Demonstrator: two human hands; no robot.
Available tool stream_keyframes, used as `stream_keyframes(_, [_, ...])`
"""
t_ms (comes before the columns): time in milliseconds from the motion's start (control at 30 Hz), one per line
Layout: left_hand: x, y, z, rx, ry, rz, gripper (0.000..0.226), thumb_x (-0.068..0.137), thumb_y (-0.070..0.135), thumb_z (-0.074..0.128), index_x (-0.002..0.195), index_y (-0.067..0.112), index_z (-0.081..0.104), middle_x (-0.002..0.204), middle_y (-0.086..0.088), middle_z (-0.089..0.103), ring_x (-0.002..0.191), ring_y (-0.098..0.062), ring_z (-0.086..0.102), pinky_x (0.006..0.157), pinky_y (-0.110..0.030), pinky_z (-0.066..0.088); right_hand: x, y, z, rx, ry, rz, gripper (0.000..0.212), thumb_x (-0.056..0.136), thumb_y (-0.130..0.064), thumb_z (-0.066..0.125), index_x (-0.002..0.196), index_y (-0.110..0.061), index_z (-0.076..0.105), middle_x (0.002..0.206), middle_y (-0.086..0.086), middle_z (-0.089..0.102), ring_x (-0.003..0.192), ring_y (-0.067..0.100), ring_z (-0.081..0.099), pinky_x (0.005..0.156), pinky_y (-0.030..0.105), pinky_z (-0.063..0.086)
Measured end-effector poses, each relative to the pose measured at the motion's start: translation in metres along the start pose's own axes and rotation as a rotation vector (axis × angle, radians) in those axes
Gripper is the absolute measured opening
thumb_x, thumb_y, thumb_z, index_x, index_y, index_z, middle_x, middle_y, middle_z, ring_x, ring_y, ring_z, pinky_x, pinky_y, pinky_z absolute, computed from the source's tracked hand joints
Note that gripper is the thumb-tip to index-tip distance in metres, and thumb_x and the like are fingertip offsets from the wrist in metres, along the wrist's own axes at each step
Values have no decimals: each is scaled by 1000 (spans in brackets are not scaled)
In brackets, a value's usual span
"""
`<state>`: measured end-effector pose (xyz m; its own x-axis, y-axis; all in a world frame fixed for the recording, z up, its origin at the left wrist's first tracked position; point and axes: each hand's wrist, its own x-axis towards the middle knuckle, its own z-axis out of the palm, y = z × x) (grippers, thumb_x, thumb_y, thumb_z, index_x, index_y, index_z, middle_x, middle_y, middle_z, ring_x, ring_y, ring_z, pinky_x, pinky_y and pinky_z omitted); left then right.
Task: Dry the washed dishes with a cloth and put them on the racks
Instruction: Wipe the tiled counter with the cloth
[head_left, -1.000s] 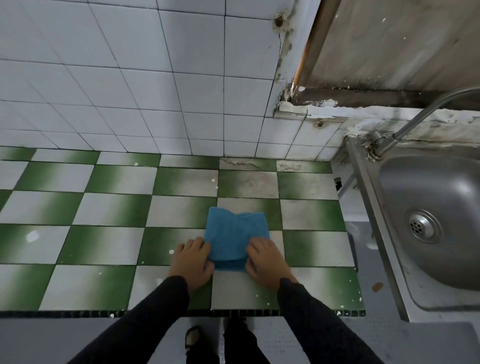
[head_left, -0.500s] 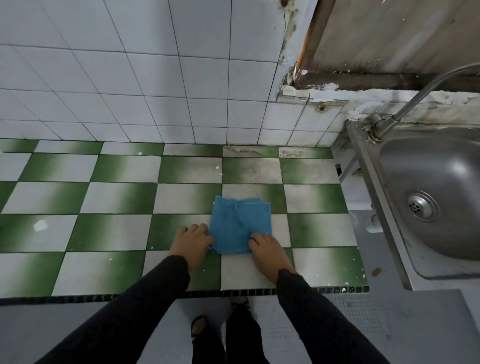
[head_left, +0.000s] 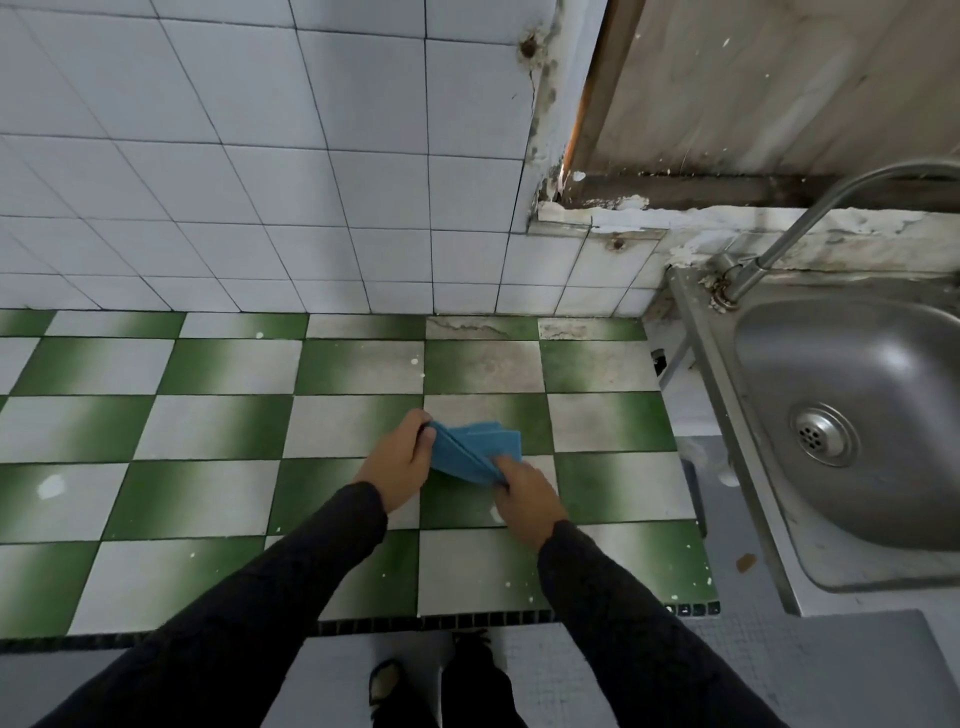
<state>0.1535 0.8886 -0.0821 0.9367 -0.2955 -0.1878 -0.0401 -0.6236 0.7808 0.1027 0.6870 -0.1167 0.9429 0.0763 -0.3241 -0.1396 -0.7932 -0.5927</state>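
Change: since the earlier frame the cloth (head_left: 475, 453) has come up off the tiles; it lay flat under both palms, and now I see it lifted at one side and folding over, with my left hand (head_left: 402, 462) moved up to its far left corner.
Left hand: fingers closed in a pinch on the cloth's upper left corner, holding that corner raised.
Right hand: my right hand (head_left: 524, 493) has its fingers closed on the near right corner, low against the tiles.
Cloth position: blue, partly folded, stretched between the two hands just above the surface (head_left: 218, 499), a little right of its middle.
Key relation: the fold line, the cloth's long axis, runs on a diagonal from the left hand's far corner down to the right hand's near corner; both hands touch it, so neither has to reach.
Step, as I judge it: folding the cloth; I see no dishes and no racks in view, so I cannot say how far along the drying is.
Surface: green and white checked tiles, speckled with pale spots, with a dark trim along the near edge.
Room: white tiled wall (head_left: 260, 182) behind, stained near the corner; steel sink (head_left: 857, 415) with a curved tap (head_left: 779, 244) well to the right, basin bare.
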Motion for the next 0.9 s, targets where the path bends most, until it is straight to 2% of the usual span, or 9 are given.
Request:
stream_keyframes(67, [16, 13, -1, -107, 11, -60, 15, 107, 28, 34, 110, 15, 42, 96, -2, 51, 87, -21, 56, 74, -37, 54, 16, 0, -28, 127, -8, 16, 9, 97, -8, 56, 101, -8, 65, 93, 12, 62, 86, 27, 58, 71, 27, 40])
stream_keyframes(100, [24, 20, -1, -173, -1, -93, 18, 106, 31, 35, 111, 14, 40, 97, -1, 49, 88, -21, 55, 73, -36, 54, 25, -1, -43, 161, -31, 19, 10, 97, -7, 57, 92, -11, 65, 85, 8, 59, 79, 23, 54, 65, 23, 37])
stream_keyframes(200, [50, 44, -4, -363, -64, -173, 30, 101, 27, 52, 116, 11, 32, 105, -2, 48, 91, -14, 55, 67, -22, 54, 54, -8, -87, 120, -53, -26, 20, 95, -2, 57, 79, -14, 58, 71, 0, 49, 72, 20, 47, 54, 13, 33])
stream_keyframes(333, [87, 55, -12, -290, -51, -80, 56, 86, 7, 72, 126, 5, 33, 116, -6, 51, 101, -17, 57, 80, -28, 55, 87, -14, -130, 44, 29, -96, 16, 95, -1, 55, 99, -4, 70, 85, 5, 58, 79, 19, 51, 57, 10, 33])
stream_keyframes(467, [108, 70, -10, -218, 210, 48, 34, 86, 11, 73, 114, 10, 53, 109, -4, 58, 94, -15, 57, 77, -21, 50, 103, -15, -157, -9, 218, -165, 19, 96, -2, 54, 105, -3, 71, 87, 8, 65, 81, 25, 59, 69, 28, 42])
stream_keyframes(567, [110, 71, 3, -49, 325, 199, 20, 86, 11, 72, 98, 15, 56, 102, -3, 54, 89, -13, 52, 77, -13, 45, 98, -2, -152, -85, 326, -189, 42, 96, 3, 52, 136, -9, 62, 121, 15, 70, 106, 29, 65, 92, 33, 49])
stream_keyframes(700, [96, 45, 32, 188, 84, 110, 27, 88, 5, 66, 115, 7, 59, 124, -12, 58, 109, -26, 58, 95, -32, 49, 87, 41, -112, -270, 176, -203, 59, 94, 15, 48, 148, -8, 48, 151, 16, 49, 142, 34, 43, 120, 43, 32])
stream_keyframes(833, [72, 21, 60, 328, -257, 19, 31, 90, 2, 54, 119, 13, 52, 126, -12, 57, 115, -30, 56, 97, -32, 43, 63, 71, -80, -520, -95, -186, 57, 98, 6, 41, 153, -11, 38, 161, 9, 35, 152, 29, 25, 121, 38, 15])
stream_keyframes(900, [62, 16, 70, 367, -329, -16, 49, 91, 1, 47, 138, 14, 43, 129, -11, 55, 115, -28, 54, 98, -30, 40, 52, 75, -72, -538, -116, -167, 60, 99, 5, 37, 156, -13, 32, 164, 6, 29, 153, 25, 20, 123, 36, 8])
